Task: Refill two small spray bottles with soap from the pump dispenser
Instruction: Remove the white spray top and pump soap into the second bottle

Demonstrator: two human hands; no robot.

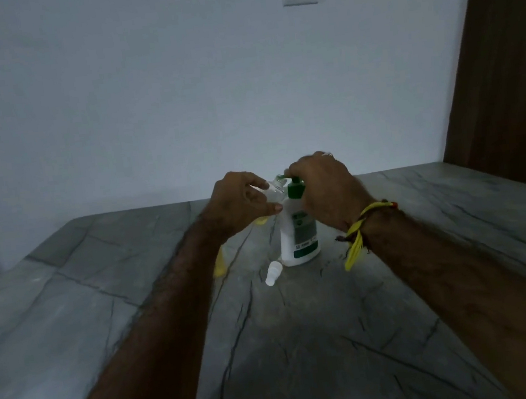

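A person stands at a grey veined stone table (100, 283) with both arms stretched toward a white soap pump dispenser (298, 234) with a green pump head, standing upright near the middle. Left of the dispenser, a yellow object (220, 265), probably the second spray bottle, is mostly hidden behind the forearm. The left hand (242, 201) pinches a small clear spray bottle (275, 189), uncapped and tilted, its open neck held up to the dispenser's nozzle. A white spray cap (273, 273) lies on the table just in front of the dispenser. The right hand (322, 186), a yellow thread (356, 234) at its wrist, curls over the pump head. If the narrow neck drifts off the nozzle, soap would likely run down the bottle; a hard press could tip the dispenser.
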